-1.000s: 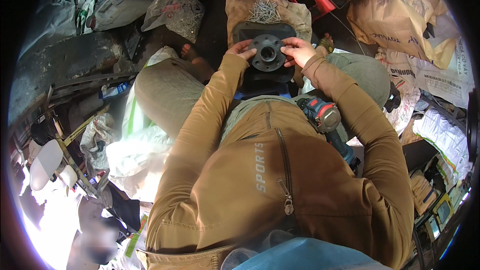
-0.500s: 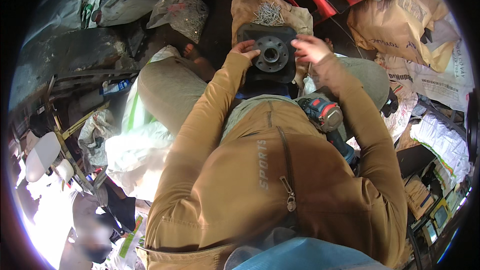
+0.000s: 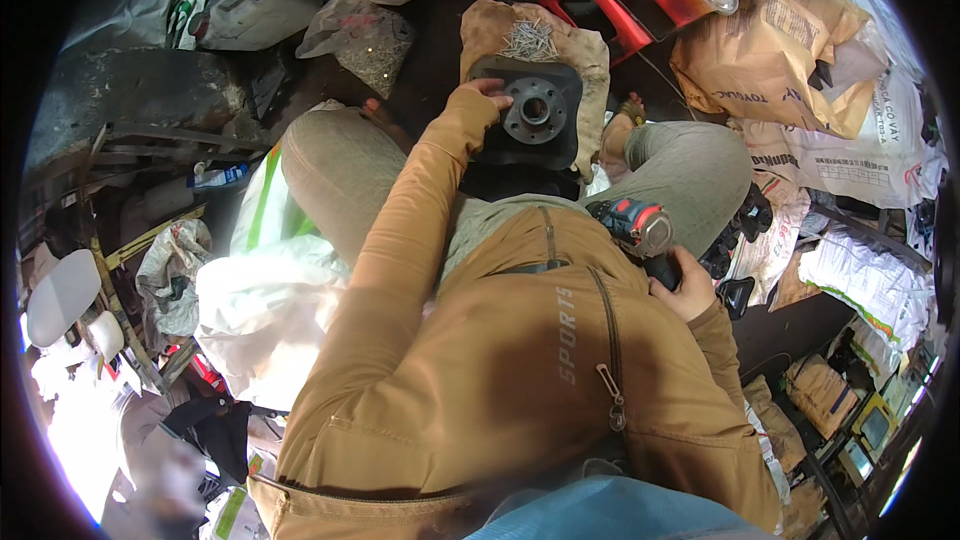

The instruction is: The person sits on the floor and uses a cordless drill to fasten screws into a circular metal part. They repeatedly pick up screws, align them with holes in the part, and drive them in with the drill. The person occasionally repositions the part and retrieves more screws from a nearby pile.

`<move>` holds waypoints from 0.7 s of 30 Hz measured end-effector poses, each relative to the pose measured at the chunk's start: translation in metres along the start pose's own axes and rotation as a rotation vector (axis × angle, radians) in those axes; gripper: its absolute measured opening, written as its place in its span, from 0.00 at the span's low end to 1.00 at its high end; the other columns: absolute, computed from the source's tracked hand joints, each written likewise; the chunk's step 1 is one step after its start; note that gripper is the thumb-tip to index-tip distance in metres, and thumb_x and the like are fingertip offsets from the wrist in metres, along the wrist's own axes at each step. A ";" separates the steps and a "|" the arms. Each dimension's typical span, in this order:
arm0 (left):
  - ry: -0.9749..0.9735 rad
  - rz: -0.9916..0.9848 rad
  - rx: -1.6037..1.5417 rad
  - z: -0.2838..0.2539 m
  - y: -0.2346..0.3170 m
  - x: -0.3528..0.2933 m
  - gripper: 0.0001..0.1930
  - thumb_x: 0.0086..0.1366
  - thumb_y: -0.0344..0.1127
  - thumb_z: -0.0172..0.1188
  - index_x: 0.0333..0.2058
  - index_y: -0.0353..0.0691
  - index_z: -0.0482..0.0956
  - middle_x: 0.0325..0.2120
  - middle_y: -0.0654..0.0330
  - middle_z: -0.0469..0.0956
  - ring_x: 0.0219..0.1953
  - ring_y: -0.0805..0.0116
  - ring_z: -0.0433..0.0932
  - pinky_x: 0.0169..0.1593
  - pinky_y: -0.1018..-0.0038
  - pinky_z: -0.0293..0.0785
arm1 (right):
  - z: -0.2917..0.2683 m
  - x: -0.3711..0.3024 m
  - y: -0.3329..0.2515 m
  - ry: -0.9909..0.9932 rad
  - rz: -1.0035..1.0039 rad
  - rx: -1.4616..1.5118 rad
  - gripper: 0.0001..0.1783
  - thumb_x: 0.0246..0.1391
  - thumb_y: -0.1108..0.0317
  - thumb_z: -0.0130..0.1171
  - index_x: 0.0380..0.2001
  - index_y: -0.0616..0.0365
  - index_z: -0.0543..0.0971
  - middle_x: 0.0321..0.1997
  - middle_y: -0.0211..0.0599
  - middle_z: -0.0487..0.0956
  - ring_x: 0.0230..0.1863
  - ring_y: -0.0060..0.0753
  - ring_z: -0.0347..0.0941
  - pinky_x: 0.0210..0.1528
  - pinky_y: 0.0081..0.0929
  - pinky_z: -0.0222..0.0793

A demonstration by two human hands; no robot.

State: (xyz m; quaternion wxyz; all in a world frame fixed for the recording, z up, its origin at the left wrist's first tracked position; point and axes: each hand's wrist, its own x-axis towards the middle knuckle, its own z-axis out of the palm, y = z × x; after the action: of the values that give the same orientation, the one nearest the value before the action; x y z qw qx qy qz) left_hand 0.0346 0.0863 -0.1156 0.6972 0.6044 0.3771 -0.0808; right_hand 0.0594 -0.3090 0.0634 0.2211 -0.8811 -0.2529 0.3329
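Resting half-curled at rim of black flange: left hand, grip unclear. Flange sits on square base. Right hand wrapped round drill handle. Advise flange flat, centred.

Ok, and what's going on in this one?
A person's left hand touches the edge of a black round flange, which sits over a black square plate. Their right hand grips the handle of a power drill, well apart from the flange. Beyond the plate, a pile of loose screws or nails lies on a brown sheet.
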 end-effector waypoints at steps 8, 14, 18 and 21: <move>0.042 0.076 -0.118 0.010 -0.016 0.010 0.19 0.56 0.29 0.66 0.48 0.37 0.78 0.37 0.60 0.80 0.34 0.76 0.74 0.38 0.80 0.69 | 0.003 -0.004 0.003 0.040 0.054 0.000 0.25 0.39 0.63 0.66 0.41 0.63 0.72 0.37 0.54 0.77 0.39 0.52 0.76 0.41 0.36 0.72; 0.058 0.065 -0.038 0.011 -0.008 0.006 0.18 0.56 0.29 0.65 0.47 0.37 0.79 0.38 0.60 0.80 0.36 0.74 0.75 0.39 0.78 0.69 | 0.012 0.002 -0.002 0.055 0.023 -0.179 0.27 0.40 0.61 0.65 0.43 0.61 0.71 0.32 0.53 0.78 0.35 0.55 0.76 0.36 0.39 0.72; 0.058 0.053 -0.023 0.012 -0.003 0.002 0.18 0.56 0.29 0.65 0.47 0.37 0.79 0.38 0.60 0.80 0.36 0.73 0.75 0.39 0.77 0.69 | 0.014 0.009 -0.012 0.008 0.005 -0.279 0.27 0.41 0.61 0.64 0.45 0.60 0.72 0.27 0.51 0.78 0.27 0.55 0.75 0.31 0.41 0.72; 0.061 0.053 -0.042 0.012 -0.002 0.001 0.19 0.56 0.29 0.65 0.48 0.37 0.79 0.38 0.60 0.80 0.36 0.73 0.75 0.38 0.77 0.69 | 0.005 0.008 -0.017 -0.090 0.067 -0.145 0.26 0.41 0.62 0.65 0.44 0.62 0.73 0.26 0.47 0.78 0.22 0.46 0.75 0.28 0.37 0.72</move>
State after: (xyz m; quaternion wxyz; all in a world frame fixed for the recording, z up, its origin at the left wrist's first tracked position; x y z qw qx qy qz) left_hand 0.0394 0.0749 -0.1181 0.6996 0.6017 0.3836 -0.0358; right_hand 0.0562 -0.2901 0.0652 0.1340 -0.8868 -0.2564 0.3605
